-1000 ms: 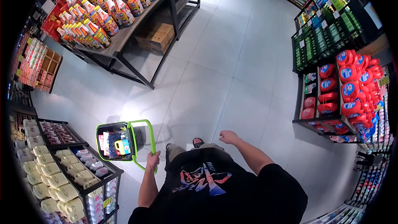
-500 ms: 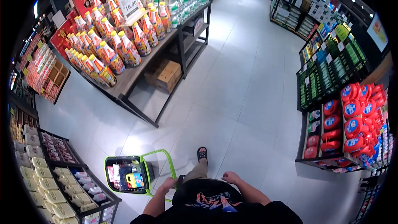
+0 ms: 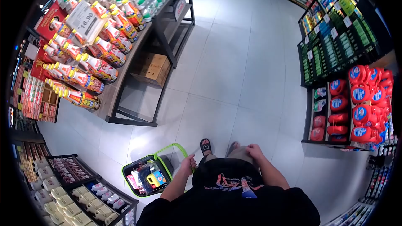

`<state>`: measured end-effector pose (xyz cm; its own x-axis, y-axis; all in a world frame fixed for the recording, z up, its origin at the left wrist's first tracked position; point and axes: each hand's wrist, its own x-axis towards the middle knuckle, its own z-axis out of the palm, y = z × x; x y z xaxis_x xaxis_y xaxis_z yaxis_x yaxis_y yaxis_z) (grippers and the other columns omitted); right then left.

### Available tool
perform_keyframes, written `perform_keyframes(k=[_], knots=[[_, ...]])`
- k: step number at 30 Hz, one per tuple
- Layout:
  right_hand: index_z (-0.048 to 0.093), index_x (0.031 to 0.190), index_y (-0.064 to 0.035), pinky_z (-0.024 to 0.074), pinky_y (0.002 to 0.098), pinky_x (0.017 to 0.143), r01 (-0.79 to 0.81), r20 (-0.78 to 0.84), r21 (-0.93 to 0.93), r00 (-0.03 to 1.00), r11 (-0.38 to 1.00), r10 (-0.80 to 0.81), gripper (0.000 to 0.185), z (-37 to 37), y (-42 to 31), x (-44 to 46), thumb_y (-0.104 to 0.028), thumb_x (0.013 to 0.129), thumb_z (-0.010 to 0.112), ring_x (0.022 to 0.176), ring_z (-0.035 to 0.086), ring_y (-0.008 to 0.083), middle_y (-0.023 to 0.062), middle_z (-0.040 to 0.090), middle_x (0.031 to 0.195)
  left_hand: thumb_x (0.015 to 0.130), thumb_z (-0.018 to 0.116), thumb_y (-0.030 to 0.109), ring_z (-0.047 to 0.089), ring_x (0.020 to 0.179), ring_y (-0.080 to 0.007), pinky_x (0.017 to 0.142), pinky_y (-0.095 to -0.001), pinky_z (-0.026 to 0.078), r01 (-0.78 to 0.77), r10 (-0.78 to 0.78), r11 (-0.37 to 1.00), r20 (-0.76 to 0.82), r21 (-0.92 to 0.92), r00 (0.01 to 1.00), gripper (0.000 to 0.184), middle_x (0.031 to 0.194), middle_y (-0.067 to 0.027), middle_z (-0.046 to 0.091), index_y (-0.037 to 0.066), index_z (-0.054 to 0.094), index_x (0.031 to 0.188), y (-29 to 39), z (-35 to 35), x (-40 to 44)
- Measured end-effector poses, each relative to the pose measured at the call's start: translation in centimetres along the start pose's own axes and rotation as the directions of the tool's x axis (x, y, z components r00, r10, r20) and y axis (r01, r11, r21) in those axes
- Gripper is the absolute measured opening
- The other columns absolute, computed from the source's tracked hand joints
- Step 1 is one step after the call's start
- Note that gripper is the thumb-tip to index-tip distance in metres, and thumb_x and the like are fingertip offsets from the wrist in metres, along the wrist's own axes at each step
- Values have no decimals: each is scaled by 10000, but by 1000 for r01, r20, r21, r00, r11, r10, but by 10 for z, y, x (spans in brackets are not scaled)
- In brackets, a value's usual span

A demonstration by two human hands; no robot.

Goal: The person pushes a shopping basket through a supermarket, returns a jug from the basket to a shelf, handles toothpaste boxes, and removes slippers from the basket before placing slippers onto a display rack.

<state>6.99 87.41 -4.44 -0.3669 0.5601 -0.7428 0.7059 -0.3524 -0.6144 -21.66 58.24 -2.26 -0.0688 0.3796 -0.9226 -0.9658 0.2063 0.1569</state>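
Left hand (image 3: pixel 188 164), at lower centre of the frame, is closed around the green handle (image 3: pixel 176 145) of a shopping basket (image 3: pixel 124 175). Right hand (image 3: pixel 254 152) is positioned right of centre, against the leg of the shorts (image 3: pixel 240 155); its fingers are curled, and whether it holds anything cannot be determined. The basket, dark-walled with a green rim, is located in the lower left of the frame, tilted relative to the frame edges, with its handle extending up and to the right. Its contents include a yellow container (image 3: pixel 155 179) with a blue section and, at the left end, pink-and-white packaging (image 3: pixel 133 181); remaining items are too small to identify. A display table (image 3: pixel 110 104) occupies the upper left, carrying yellow-capped bottles (image 3: pixel 100 69) and a price sign (image 3: pixel 83 21) marked 16.90. A cardboard box (image 3: pixel 153 68) sits on its lower shelf. Cream-coloured jugs (image 3: pixel 63 201) fill a rack at the lower left corner, near the basket. Red jugs (image 3: pixel 360 94) are stacked at the right edge.
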Motion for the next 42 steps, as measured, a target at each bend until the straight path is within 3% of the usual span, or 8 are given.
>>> perform_keyframes(k=[7, 9, 17, 22, 29, 33, 36, 42], knots=[[657, 939, 17, 472, 261, 611, -71, 108, 103, 992, 992, 60, 190, -78, -1, 74, -125, 814, 634, 690, 582, 123, 56, 642, 778, 891, 582, 305, 326, 440, -152, 484, -322, 313, -7, 6, 1000, -117, -13, 993, 400, 501, 24, 311, 186, 345, 592, 17, 90, 41], [655, 937, 7, 473, 260, 606, 90, 25, 75, 995, 993, -92, 195, -119, -7, 107, -147, 818, 635, 679, 584, 129, 61, 644, 781, 892, 584, 287, 382, 471, -174, 503, -331, 363, -97, 88, 995, -191, -38, 978, 320, 539, 0, 369, 155, 412, 656, 18, 127, 61], [652, 936, 17, 470, 289, 534, -36, -137, 163, 989, 986, 59, 258, -330, -15, 171, -209, 814, 637, 633, 596, 153, 84, 650, 782, 913, 548, 217, 459, 522, -207, 519, -350, 410, -241, 211, 970, -425, -16, 880, 188, 615, -41, 451, 109, 448, 794, 41, 260, 145], [658, 858, 33, 453, 297, 476, -134, -298, 102, 941, 986, 159, 227, -418, 4, 212, -183, 795, 629, 558, 580, 166, 98, 635, 707, 908, 544, 188, 498, 573, -219, 534, -367, 438, -225, 199, 974, -380, -26, 903, 157, 634, -54, 463, 82, 453, 838, 61, 339, 186], [647, 959, 19, 471, 295, 536, -169, -155, 298, 963, 939, 222, 283, -429, -43, 279, -228, 822, 638, 643, 607, 167, 103, 657, 809, 901, 475, 84, 508, 590, -238, 566, -390, 467, -250, 270, 963, -314, 102, 910, 101, 672, -83, 481, 41, 459, 810, 104, 444, 282], [652, 999, 14, 485, 300, 567, 62, -46, 111, 997, 992, -57, 279, -451, -79, 310, -205, 828, 631, 668, 615, 170, 107, 663, 825, 903, 453, 81, 504, 594, -239, 580, -400, 478, -156, 180, 983, -343, 99, 922, 116, 672, -84, 473, 47, 453, 792, 140, 516, 338], [662, 980, 14, 491, 295, 575, -226, -136, 302, 951, 926, 277, 275, -526, -119, 322, -208, 820, 634, 667, 614, 165, 108, 663, 818, 915, 433, 94, 503, 603, -241, 594, -408, 481, -111, 136, 990, -391, 85, 910, 140, 672, -83, 468, 50, 447, 782, 166, 574, 361], [632, 974, 23, 474, 259, 516, -111, -388, 511, 855, 852, 344, 268, -645, -174, 377, -202, 829, 618, 648, 617, 162, 110, 656, 816, 944, 406, 115, 498, 608, -243, 627, -420, 483, -69, 76, 997, -353, 30, 933, 173, 677, -82, 465, 59, 433, 783, 219, 667, 400]])
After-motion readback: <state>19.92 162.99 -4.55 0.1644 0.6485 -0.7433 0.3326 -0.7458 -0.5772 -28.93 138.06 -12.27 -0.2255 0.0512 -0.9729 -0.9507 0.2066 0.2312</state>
